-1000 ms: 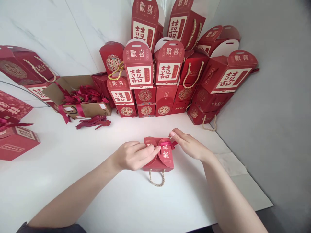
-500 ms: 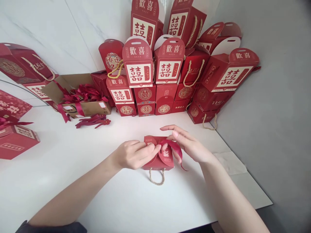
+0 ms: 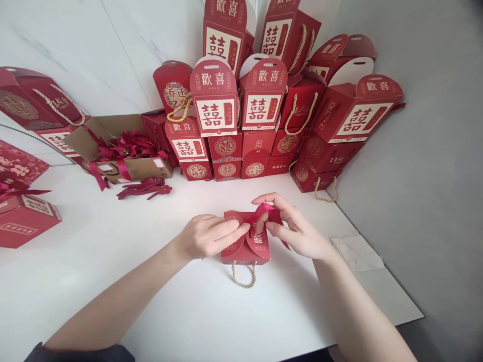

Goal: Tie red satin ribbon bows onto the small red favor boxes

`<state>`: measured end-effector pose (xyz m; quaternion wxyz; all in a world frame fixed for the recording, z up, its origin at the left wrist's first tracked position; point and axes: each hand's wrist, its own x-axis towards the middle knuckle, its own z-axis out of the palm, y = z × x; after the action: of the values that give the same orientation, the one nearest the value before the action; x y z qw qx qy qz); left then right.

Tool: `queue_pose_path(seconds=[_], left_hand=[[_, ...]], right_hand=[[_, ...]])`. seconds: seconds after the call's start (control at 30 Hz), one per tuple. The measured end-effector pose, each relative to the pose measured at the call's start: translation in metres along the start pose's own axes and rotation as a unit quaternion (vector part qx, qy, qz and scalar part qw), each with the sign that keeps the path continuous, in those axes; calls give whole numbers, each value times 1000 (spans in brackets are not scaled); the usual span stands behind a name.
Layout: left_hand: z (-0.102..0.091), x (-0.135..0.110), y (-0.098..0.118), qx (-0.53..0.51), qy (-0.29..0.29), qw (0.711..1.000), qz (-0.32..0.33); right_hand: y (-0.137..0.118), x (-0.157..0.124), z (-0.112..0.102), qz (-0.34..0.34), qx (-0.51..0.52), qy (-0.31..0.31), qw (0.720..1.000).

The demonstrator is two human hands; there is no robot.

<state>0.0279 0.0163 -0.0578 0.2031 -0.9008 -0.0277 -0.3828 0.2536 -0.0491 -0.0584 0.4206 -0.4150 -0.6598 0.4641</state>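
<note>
A small red gift box (image 3: 247, 249) with a gold rope handle (image 3: 243, 275) lies flat on the white table (image 3: 188, 301) in front of me. My left hand (image 3: 207, 239) rests on the box's left side, fingers curled, pinching the end of a dark red ribbon (image 3: 266, 216) at the box's top flaps. My right hand (image 3: 292, 226) is closed on the same ribbon, holding a loop of it just above the box's upper right corner. The ribbon's tail trails down past my right palm.
Many red gift boxes (image 3: 260, 110) are stacked against the back wall. A brown cardboard box of red ribbons (image 3: 124, 151) stands at the back left, with loose ribbons (image 3: 145, 188) beside it. More red boxes (image 3: 22, 221) sit at the left edge. The table's right edge runs diagonally (image 3: 377, 261).
My right hand pulled the ribbon out into a wide loop, then drew it back in above the box's top. My left hand stayed on the box.
</note>
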Motion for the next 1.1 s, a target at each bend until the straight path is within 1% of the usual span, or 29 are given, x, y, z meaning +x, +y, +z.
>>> queue_pose_path(seconds=[0.03,0.07,0.2,0.23,0.27,0.3,0.33,0.37,0.4,0.43,0.47,0.5,0.53,0.57,0.6,0.63,0.7,0.87,0.97,1.03,1.1], left_hand=[[0,0,0,1,1,1000,0],[0,-1,0,1,2,1000,0],[3,-4,0,-3,-5,1000,-2],[3,-4,0,-15,-8,1000,-16],[4,-4,0,-41,-13,998,-45],[4,-4,1,-82,-23,992,-94],[3,-3,0,-138,-43,976,-161],[2,-2,-1,-204,-72,946,-240],[-1,-1,-2,-272,-106,901,-320],[-3,1,-4,-335,-141,847,-387],[-6,3,-7,-388,-171,794,-436],[-8,4,-9,-428,-199,747,-468],[-10,5,-12,-458,-224,709,-487],[-12,6,-15,-479,-246,680,-498],[-14,6,-18,-494,-267,657,-503],[-15,7,-20,-507,-283,639,-504],[-16,6,-23,-527,-301,615,-503],[-17,4,-29,-551,-315,582,-508],[-16,1,-35,-560,-348,551,-512],[-15,-1,-38,-554,-369,529,-527],[-15,-3,-41,-536,-390,520,-539]], right_hand=[[0,1,0,-5,36,-10,999],[0,2,1,-7,64,-5,998],[6,8,6,27,114,50,992],[7,9,6,34,121,51,991],[8,10,6,40,126,46,990],[9,10,6,42,128,40,990],[9,10,5,43,127,31,990],[9,9,4,45,124,21,991],[9,9,3,48,120,10,992],[10,8,2,52,117,2,992],[10,7,1,55,117,-5,992],[10,7,0,58,117,-9,991],[10,6,0,61,121,-13,991],[11,6,-1,62,126,-16,990],[11,6,-2,62,131,-20,989],[11,5,-3,61,137,-22,988],[11,5,-6,62,147,-27,987],[8,1,-16,76,130,-33,988],[8,-1,-23,89,105,-45,989],[11,-2,-27,109,91,-46,989],[15,-2,-31,130,89,-54,986]])
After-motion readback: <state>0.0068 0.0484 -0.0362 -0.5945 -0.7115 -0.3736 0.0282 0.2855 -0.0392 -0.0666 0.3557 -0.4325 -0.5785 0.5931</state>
